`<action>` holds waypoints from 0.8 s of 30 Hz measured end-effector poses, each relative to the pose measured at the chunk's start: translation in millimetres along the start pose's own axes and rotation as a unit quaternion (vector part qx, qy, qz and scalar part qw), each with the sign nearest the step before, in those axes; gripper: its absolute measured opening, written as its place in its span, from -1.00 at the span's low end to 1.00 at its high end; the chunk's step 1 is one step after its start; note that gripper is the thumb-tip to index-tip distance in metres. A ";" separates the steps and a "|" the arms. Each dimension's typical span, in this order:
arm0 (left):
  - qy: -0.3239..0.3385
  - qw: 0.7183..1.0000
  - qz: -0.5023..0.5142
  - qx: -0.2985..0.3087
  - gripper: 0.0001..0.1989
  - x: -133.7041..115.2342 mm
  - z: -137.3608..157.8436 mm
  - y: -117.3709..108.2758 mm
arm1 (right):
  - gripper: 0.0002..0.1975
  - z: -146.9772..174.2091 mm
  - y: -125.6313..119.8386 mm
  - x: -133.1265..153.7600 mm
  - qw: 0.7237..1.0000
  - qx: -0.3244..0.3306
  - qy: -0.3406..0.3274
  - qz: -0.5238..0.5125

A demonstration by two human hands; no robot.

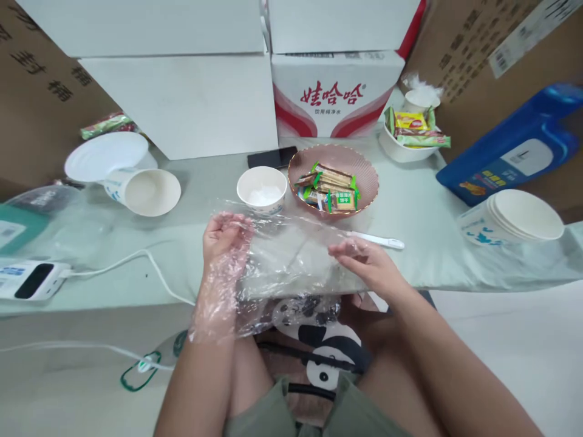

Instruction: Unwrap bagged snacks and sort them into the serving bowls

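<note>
Between my two hands stretches a sheet of thin transparent plastic film (291, 255), crinkled and hanging over the table's front edge. My left hand (226, 243) is closed on its left side, with fingers curled and film draped over the wrist and forearm. My right hand (364, 261) pinches the film's right edge between thumb and fingers. Just beyond the film stands a paper cup (262, 189) with something white inside. A pink ribbed bowl (368, 176) beside it holds several wrapped biscuits (334, 188). A white plastic handle (382, 241) lies near my right fingers, its left end behind the film.
On the left are a tipped paper cup (152, 191), white bowls (107, 156) and a white device (31, 280) with a cable. On the right stand stacked paper cups (523, 218), a blue bottle (510, 145) and a snack bowl (403, 147). Boxes (337, 97) line the back.
</note>
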State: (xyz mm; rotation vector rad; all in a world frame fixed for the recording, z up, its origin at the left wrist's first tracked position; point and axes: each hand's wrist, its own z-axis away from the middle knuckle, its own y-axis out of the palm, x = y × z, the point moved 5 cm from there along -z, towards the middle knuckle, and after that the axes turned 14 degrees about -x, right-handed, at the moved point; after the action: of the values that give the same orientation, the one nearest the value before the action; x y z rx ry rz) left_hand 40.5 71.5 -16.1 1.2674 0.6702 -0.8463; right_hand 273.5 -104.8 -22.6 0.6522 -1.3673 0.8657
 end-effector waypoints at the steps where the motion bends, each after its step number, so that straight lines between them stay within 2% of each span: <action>1: -0.038 0.999 0.003 0.031 -0.52 0.2 1.5 2.1 | -0.71 -0.2 -1.2 3.0 1.000 -0.026 -0.010 -0.013; 4: -0.164 0.977 -0.057 0.127 -0.32 7.3 11.0 7.0 | -0.76 0.0 -11.8 14.3 0.985 -0.136 -0.078 -0.075; 6: -0.205 0.955 -0.141 0.160 -0.39 14.9 17.0 6.5 | -0.79 3.2 -21.0 21.2 0.967 -0.197 -0.129 -0.094; 7: -0.202 0.948 -0.183 0.165 -0.49 18.3 18.5 6.0 | -0.81 5.4 -25.1 23.9 0.960 -0.217 -0.150 -0.094; 9: -0.148 0.946 -0.244 0.152 -0.70 22.3 17.8 7.1 | -0.78 8.8 -29.5 27.4 0.956 -0.218 -0.176 -0.086; 10: -0.105 0.952 -0.254 0.136 -0.78 22.3 16.3 8.8 | -0.67 9.2 -29.3 28.0 0.960 -0.196 -0.180 -0.083; 12: -0.023 0.966 -0.238 0.092 -0.85 20.2 12.9 12.5 | -0.38 7.6 -24.0 26.2 0.976 -0.113 -0.171 -0.066; 13: 0.004 0.972 -0.224 0.072 -0.85 19.4 11.6 14.0 | -0.32 6.1 -20.6 23.6 0.984 -0.068 -0.160 -0.046; 14: 0.022 0.976 -0.210 0.056 -0.84 19.1 10.4 15.2 | -0.37 4.5 -18.2 20.5 0.988 -0.035 -0.150 -0.016; 15: 0.035 0.978 -0.199 0.045 -0.83 19.1 9.5 16.1 | -0.52 2.7 -17.3 17.1 0.989 -0.018 -0.143 0.022; 16: 0.046 0.979 -0.193 0.040 -0.81 19.2 8.7 16.8 | -0.70 1.0 -18.5 14.8 0.987 -0.020 -0.144 0.060; 18: 0.060 0.978 -0.196 0.044 -0.81 20.9 7.4 16.9 | -0.96 -0.3 -26.7 16.3 0.974 -0.080 -0.185 0.101; 20: 0.069 0.976 -0.203 0.047 -0.81 23.4 5.8 14.7 | -0.96 2.9 -38.6 23.3 0.950 -0.173 -0.250 0.073; 21: 0.072 0.976 -0.201 0.047 -0.80 24.5 4.8 12.9 | -0.88 4.8 -43.0 25.7 0.940 -0.205 -0.270 0.048; 22: 0.075 0.977 -0.194 0.045 -0.79 25.2 3.7 11.1 | -0.77 5.4 -44.9 26.5 0.938 -0.214 -0.272 0.031; 24: 0.080 0.981 -0.171 0.044 -0.74 24.6 1.9 8.6 | -0.69 3.2 -40.9 25.0 0.952 -0.175 -0.247 0.046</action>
State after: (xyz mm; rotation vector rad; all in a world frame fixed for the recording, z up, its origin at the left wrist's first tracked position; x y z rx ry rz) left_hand 60.9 66.1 -31.4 1.3306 1.0082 -1.0700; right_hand 305.5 -126.2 6.2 0.5466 -1.9611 0.5219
